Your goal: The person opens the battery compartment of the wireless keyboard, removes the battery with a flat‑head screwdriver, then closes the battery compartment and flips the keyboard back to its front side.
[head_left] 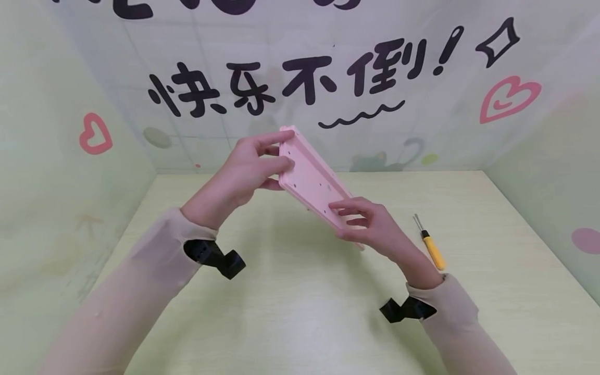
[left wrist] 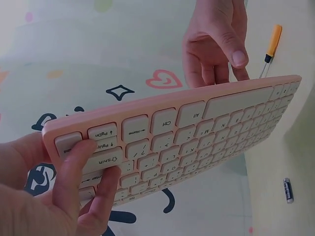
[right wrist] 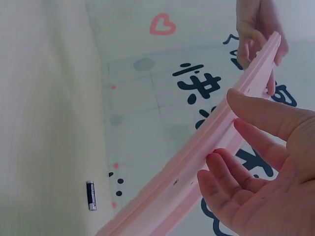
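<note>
A pink keyboard (head_left: 311,179) is held up over the table, tilted, its back with small dark holes facing the head camera. Its white keys (left wrist: 216,130) show in the left wrist view. My left hand (head_left: 255,169) grips one end, with fingers on the keys and the thumb on the back. Near the lower end is my right hand (head_left: 370,224), behind the keys' side. In the right wrist view, the right thumb (right wrist: 266,113) lies at the keyboard's long edge. The other right fingers, loosely bent, are close to the back.
To the right on the table (head_left: 290,312) lies a yellow-handled tool (head_left: 433,250) with two thin metal prongs. A small battery (left wrist: 288,191) lies on the table, hidden behind the keyboard in the head view. A printed cloth wall (head_left: 262,140) rises behind the table.
</note>
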A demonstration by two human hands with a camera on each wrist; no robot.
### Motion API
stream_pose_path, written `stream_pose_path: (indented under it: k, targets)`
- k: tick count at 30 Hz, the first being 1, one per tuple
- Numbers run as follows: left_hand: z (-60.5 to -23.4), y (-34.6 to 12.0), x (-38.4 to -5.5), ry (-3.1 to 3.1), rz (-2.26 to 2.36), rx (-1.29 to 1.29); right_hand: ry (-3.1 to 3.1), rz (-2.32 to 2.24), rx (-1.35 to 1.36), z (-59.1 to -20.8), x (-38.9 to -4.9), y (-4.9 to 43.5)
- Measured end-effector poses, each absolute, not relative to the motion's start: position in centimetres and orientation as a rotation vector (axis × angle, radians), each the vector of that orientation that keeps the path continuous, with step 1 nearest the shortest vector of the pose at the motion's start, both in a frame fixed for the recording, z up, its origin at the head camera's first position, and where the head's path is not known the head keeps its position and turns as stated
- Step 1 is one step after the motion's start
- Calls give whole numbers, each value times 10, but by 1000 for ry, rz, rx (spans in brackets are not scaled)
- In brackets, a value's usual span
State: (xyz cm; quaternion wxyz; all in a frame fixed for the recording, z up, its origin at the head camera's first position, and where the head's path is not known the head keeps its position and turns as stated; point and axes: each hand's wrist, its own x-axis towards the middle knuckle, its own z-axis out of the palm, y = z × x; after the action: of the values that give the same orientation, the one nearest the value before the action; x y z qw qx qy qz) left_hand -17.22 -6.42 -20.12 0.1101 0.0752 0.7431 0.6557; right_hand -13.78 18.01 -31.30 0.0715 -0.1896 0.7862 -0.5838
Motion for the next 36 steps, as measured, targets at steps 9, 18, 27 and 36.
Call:
stream_pose_path:
  k: [9, 18, 27, 36]
  targets:
    - [-200, -63, -173, 2210, 1931, 194, 2483, -1800, -586, -312, -141, 161]
    - [-201, -61, -172, 2160, 2029, 118, 2719, -1748, -696, -315, -147, 151]
    - [-195, -52, -174, 2085, 2129, 126, 2810, -1811, -755, -308, -146, 149]
    - [-188, -30, -177, 2042, 2172, 173, 2826, -1834, -682, -303, -148, 148]
